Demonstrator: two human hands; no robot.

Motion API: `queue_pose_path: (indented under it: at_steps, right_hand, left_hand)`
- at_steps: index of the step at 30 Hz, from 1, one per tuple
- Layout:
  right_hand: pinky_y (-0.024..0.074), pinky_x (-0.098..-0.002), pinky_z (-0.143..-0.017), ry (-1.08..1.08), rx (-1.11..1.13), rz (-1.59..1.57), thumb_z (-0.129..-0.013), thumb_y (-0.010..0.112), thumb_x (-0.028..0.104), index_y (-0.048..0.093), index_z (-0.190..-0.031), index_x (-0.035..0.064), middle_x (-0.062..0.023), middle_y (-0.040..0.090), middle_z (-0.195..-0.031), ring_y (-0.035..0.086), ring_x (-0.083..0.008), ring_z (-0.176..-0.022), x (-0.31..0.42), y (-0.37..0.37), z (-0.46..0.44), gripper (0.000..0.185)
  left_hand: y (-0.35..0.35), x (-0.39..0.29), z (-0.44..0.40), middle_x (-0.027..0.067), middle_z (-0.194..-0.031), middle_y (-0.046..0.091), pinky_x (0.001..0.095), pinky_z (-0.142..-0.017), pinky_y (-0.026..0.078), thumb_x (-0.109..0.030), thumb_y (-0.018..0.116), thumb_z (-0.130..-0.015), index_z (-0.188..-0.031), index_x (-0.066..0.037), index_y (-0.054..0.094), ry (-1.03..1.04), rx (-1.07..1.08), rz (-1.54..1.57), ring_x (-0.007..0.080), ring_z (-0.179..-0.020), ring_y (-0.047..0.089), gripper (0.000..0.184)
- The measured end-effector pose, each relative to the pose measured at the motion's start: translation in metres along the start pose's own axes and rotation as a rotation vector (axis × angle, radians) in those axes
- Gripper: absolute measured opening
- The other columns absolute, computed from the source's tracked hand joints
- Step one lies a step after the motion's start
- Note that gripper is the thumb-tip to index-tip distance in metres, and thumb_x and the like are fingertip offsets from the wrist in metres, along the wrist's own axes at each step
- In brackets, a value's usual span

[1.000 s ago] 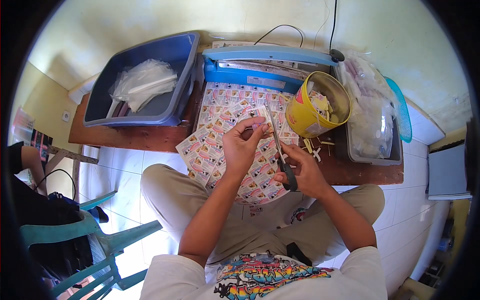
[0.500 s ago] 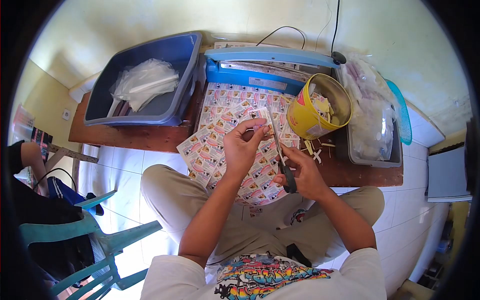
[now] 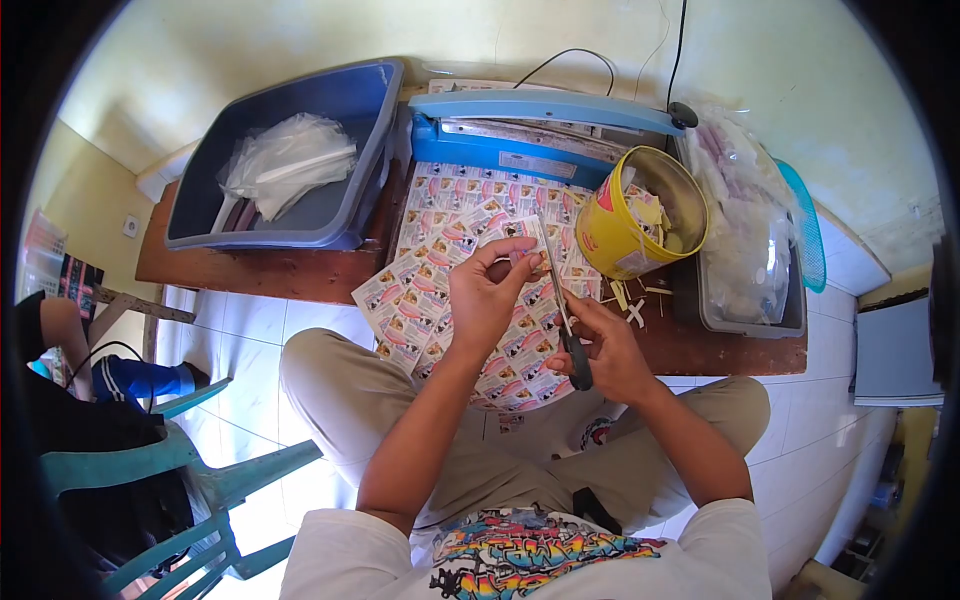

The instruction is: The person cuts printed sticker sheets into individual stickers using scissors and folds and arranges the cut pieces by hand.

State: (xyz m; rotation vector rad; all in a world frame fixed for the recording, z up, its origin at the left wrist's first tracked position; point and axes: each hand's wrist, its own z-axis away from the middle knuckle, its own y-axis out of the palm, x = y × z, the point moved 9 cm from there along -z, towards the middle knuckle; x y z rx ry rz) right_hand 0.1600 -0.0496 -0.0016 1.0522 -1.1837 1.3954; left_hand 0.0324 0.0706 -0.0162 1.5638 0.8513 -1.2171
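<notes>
My right hand (image 3: pixel 608 348) is wrapped round the black handles of a pair of scissors (image 3: pixel 560 295), whose long blades point away from me. Between the thumb and fingers of my left hand (image 3: pixel 490 290) is a printed label sheet (image 3: pixel 523 232), pinched just left of the blades. Its edge lies along the scissors. Beneath both hands spread more printed label sheets (image 3: pixel 425 290), overlapping one another and hanging over the table's near edge. Paper offcuts (image 3: pixel 632 310) lie right of the scissors, below a yellow bucket (image 3: pixel 625 240) that holds small cut paper pieces.
Behind the sheets stands a blue bag sealer (image 3: pixel 520 150). A dark blue tub (image 3: pixel 345 235) with clear plastic bags is at the left; a grey bin (image 3: pixel 720 325) with filled plastic bags is at the right. A green chair (image 3: pixel 120 468) and a seated person (image 3: pixel 65 330) are at far left.
Both hands and the scissors hold nearly the same pose at the sheet. At far left, the other person's leg has shifted. The view has moved slightly.
</notes>
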Motion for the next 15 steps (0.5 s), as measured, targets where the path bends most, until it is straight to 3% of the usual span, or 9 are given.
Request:
queue_pose_path:
  at_steps: [15]
  right_hand:
    - [0.0608, -0.0258, -0.086, 0.042, -0.007, -0.029, -0.082, 0.090, 0.018, 0.038, -0.160, 0.0032, -0.0082, 0.054, -0.129, 0.062, -0.0115, -0.097, -0.005, -0.006, 0.000, 0.095]
  left_hand:
    - [0.006, 0.014, 0.000, 0.0137, -0.103, 0.076, 0.0277, -0.081, 0.063, 0.001, 0.073, -0.095, -0.120, 0.007, 0.069, -0.055, 0.055, -0.050, 0.0159, -0.089, 0.075, 0.027]
